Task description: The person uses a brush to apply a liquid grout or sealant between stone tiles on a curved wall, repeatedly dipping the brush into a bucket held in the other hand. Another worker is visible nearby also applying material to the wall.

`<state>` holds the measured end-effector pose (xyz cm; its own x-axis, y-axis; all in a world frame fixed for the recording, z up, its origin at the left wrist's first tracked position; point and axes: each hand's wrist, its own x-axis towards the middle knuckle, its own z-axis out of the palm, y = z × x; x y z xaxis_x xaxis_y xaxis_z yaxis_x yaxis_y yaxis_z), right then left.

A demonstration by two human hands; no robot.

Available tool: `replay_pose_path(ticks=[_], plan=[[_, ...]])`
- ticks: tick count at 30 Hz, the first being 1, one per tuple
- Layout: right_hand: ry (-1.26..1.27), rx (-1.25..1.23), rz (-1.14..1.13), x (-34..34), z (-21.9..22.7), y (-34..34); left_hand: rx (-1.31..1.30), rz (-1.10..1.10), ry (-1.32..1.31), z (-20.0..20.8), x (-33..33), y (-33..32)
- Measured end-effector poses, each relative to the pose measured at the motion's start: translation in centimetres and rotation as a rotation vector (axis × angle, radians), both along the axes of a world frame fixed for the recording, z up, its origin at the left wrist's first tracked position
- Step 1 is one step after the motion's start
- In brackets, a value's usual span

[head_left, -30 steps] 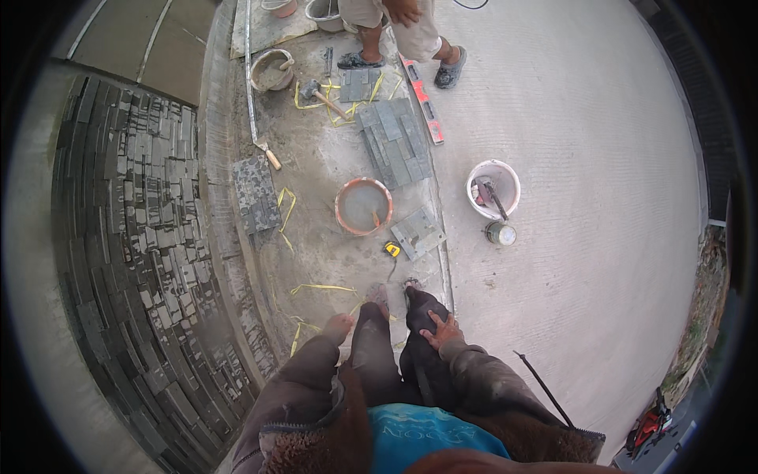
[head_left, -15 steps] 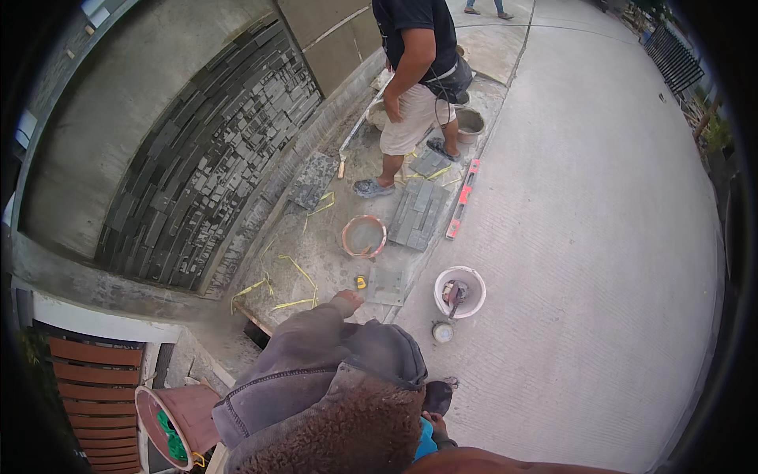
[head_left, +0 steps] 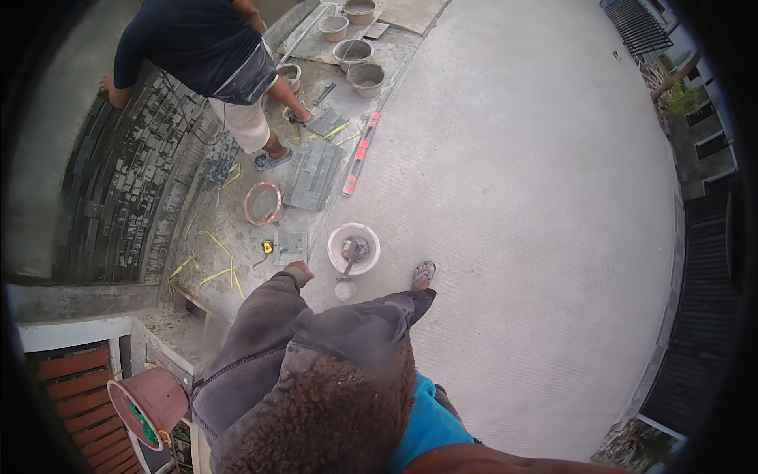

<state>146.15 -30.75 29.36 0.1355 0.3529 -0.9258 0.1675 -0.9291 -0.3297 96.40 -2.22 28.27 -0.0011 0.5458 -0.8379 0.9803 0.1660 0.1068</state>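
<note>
My left hand (head_left: 300, 272) hangs at the end of a grey-brown sleeve, apparently holding nothing, its fingers loosely apart. Seen from above, it is nearest to a grey square slab (head_left: 290, 248) on the ground. Beside that slab lies a yellow tape measure (head_left: 268, 247). Right of the hand stands a pale bucket (head_left: 373, 251) with tools I cannot make out fully inside. Against its near side is a small round whitish container (head_left: 344, 290). My right hand is out of sight.
A co-worker (head_left: 197, 59) in dark shirt faces a stone-clad wall (head_left: 142, 166), one hand on it. Around them lie a red spirit level (head_left: 362, 154), stone panels (head_left: 314, 175), yellow straps (head_left: 225, 257) and an orange-rimmed mortar bucket (head_left: 263, 203). A pink bucket (head_left: 158, 399) stands lower left.
My view has shifted, so the ground items sit farther left. The co-worker has turned to the wall and reached out to it. My right hand, seen earlier by blue cloth, has left view.
</note>
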Motion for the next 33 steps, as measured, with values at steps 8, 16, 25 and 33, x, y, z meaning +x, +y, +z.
replay_pose_path(ticks=[8, 16, 25, 33], plan=[[0.0, -0.111, 0.106, 15.7, 3.8, 18.8, 0.254, 0.344, -0.513, 2.8, 26.1, 21.0], [-0.203, 0.105, 0.427, 26.9, 0.2, 46.7, 0.353, 0.709, -0.943, 5.9, 39.0, 46.1], [-0.094, -0.053, 0.618, 34.4, -1.3, 82.7, 0.364, 1.377, -0.575, -7.3, 34.8, 64.9], [-0.111, -0.06, 0.802, 31.9, 1.0, 104.1, 0.507, 1.611, -0.468, -19.1, 26.0, 84.1]])
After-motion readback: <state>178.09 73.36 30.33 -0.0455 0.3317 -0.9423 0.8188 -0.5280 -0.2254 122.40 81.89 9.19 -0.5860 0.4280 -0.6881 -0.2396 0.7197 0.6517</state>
